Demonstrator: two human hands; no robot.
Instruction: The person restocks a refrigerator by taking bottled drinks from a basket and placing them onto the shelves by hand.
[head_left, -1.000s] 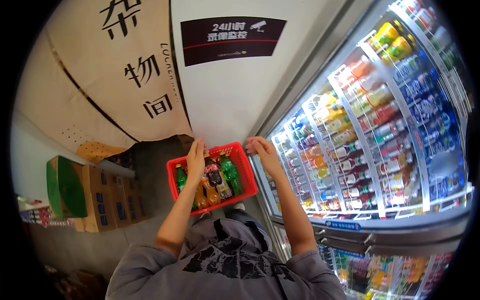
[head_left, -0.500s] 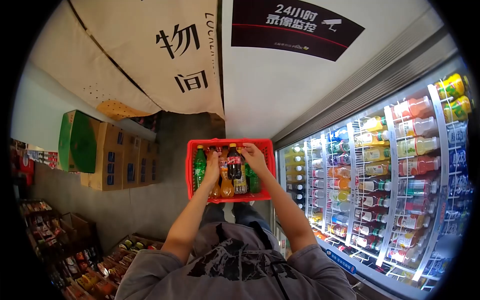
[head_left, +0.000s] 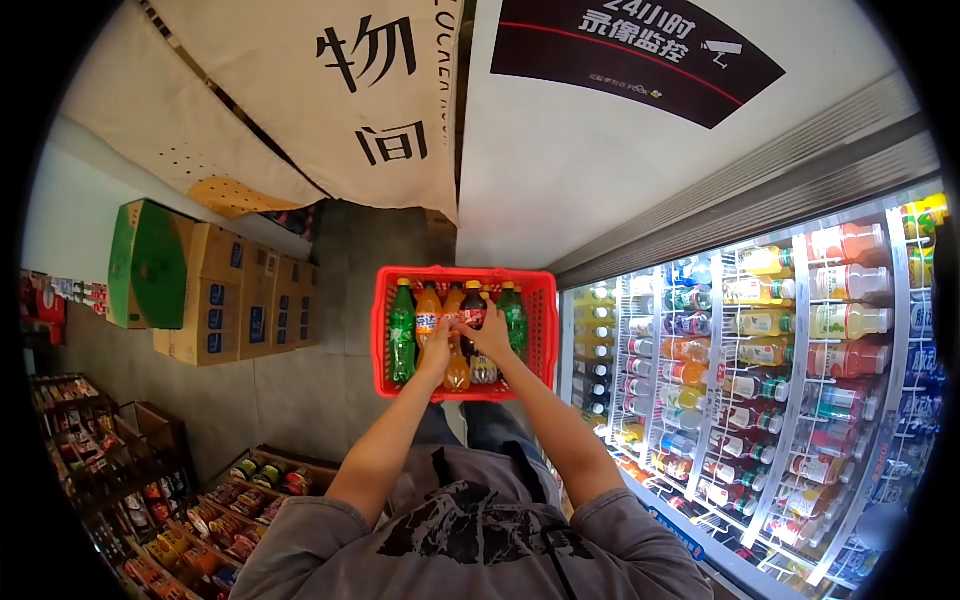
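Observation:
Inside a red shopping basket [head_left: 384,335], several soda bottles lie side by side with caps pointing away from me. My left hand [head_left: 436,352] lies over the lower part of an orange soda bottle [head_left: 428,315], fingers curled against it and partly hidden. My right hand [head_left: 490,338] is wrapped round a dark cola bottle [head_left: 473,293] with a red label, its fingertips reaching toward my left hand. A green soda bottle [head_left: 402,325] is at the left end, and another green bottle [head_left: 514,318] at the right. A clear bottle [head_left: 484,371] shows below the cola.
A lit drinks fridge [head_left: 790,250] with several rows of bottles runs along the right. Cardboard boxes [head_left: 215,300] and a green box [head_left: 150,265] stand at the left. Snack shelves [head_left: 220,520] fill the lower left. A cloth curtain [head_left: 270,90] hangs ahead.
My right hand has moved down and left from the basket's far side onto the cola bottle. My left hand has shifted slightly right and nearer me, uncovering an orange bottle's label.

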